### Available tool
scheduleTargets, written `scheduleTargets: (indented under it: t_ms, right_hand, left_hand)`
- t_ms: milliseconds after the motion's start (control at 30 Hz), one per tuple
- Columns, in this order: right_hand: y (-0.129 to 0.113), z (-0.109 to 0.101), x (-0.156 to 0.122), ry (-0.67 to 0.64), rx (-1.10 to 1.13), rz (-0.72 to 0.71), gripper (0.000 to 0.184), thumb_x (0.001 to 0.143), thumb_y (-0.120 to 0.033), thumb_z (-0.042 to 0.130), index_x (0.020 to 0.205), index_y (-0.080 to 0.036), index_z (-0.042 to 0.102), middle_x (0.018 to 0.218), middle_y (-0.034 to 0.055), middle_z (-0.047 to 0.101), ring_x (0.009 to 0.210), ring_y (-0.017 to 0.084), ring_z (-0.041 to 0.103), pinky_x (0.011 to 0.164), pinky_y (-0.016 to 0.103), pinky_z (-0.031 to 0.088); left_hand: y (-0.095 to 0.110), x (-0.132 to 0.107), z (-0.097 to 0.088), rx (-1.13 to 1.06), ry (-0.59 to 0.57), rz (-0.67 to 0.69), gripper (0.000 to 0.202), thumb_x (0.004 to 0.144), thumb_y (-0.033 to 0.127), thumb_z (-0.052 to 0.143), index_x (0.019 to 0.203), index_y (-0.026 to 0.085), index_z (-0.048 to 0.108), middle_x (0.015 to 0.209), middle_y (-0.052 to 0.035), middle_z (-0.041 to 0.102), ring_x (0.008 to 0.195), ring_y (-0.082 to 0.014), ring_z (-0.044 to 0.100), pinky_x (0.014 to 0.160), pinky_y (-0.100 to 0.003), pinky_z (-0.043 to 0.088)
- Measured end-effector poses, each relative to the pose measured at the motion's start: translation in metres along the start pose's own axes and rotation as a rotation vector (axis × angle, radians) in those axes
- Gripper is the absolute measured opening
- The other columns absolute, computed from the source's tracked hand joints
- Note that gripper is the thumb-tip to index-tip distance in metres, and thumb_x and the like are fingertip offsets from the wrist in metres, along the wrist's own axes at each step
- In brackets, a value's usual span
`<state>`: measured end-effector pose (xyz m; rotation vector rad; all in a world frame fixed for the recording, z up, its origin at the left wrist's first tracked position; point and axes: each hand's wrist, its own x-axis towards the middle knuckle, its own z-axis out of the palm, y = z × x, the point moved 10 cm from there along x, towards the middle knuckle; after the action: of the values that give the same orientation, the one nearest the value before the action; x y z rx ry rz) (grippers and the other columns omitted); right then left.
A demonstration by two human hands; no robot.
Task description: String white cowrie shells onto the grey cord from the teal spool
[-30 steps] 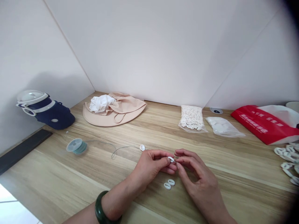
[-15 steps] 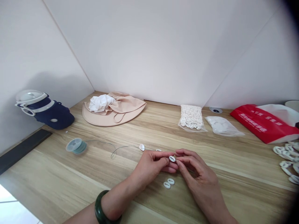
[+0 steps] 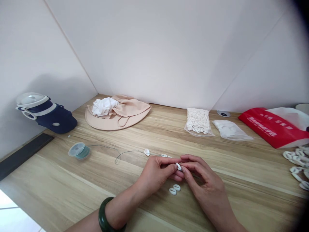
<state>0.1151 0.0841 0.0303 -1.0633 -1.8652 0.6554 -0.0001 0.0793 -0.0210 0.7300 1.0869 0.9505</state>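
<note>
My left hand (image 3: 156,172) and my right hand (image 3: 204,180) meet fingertip to fingertip over the wooden table (image 3: 72,190), both pinched on one small white shell bead (image 3: 178,166). A thin cord (image 3: 116,154) runs from a green spool (image 3: 79,150) past a loose shell (image 3: 146,152) and strung shells (image 3: 166,156) toward my fingers. Two more white shells (image 3: 174,189) lie on the table just below my hands. A dark green bangle (image 3: 104,216) circles my left wrist.
At the back lie a beige sun hat with white cloth (image 3: 118,112), a bag of white shells (image 3: 198,121), a bag of white discs (image 3: 230,130) and a red bag (image 3: 272,127). White chain links (image 3: 298,164) sit far right, a navy visor (image 3: 45,114) far left.
The shell between my fingertips has been turned slightly, and the strung shells behind my left hand have come into view. My hands have barely shifted.
</note>
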Motion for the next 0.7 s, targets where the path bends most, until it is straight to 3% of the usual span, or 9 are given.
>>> scheduleTargets:
  t_ms: [233,433,567,700]
  right_hand:
    - [0.0021,-0.0016,-0.0006,0.012,-0.014,0.005,0.008,0.087,-0.018,0.057,0.086,-0.024,0.063,0.101,0.0053,0.061,0.096,0.018,0.059,0.081,0.031,0.049]
    - [0.0048,-0.0049,0.0002,0.039,0.011,0.033,0.008,0.089,-0.018,0.055,0.087,-0.023,0.061,0.098,0.0036,0.061,0.094,0.016,0.059,0.080,0.026,0.049]
    - [0.0035,-0.0055,-0.0007,0.043,0.028,0.041,0.009,0.089,-0.017,0.054,0.087,-0.023,0.060,0.098,0.0034,0.061,0.094,0.016,0.059,0.079,0.025,0.049]
    - [0.0010,-0.0064,-0.0017,0.044,-0.022,0.018,0.009,0.090,-0.018,0.053,0.088,-0.023,0.061,0.099,0.0044,0.061,0.095,0.016,0.058,0.080,0.027,0.049]
  left_hand:
    - [0.0013,-0.0012,-0.0037,-0.056,0.043,-0.018,0.035,0.067,0.032,0.076,0.094,0.010,0.074,0.075,-0.0077,0.075,0.069,-0.0185,0.070,0.073,-0.028,0.056]
    - [0.0032,0.0018,-0.0077,-0.076,0.064,0.021,0.033,0.072,0.027,0.071,0.099,0.007,0.070,0.075,-0.0078,0.073,0.068,-0.0160,0.069,0.071,-0.026,0.056]
    - [0.0060,0.0012,-0.0086,-0.008,0.066,0.051,0.025,0.076,0.026,0.063,0.092,0.009,0.071,0.069,-0.0031,0.066,0.055,-0.0117,0.062,0.057,-0.024,0.054]
    - [0.0077,-0.0015,-0.0054,0.120,0.050,0.072,0.029,0.074,0.041,0.065,0.071,0.012,0.067,0.058,0.0008,0.055,0.045,-0.0101,0.051,0.041,-0.021,0.046]
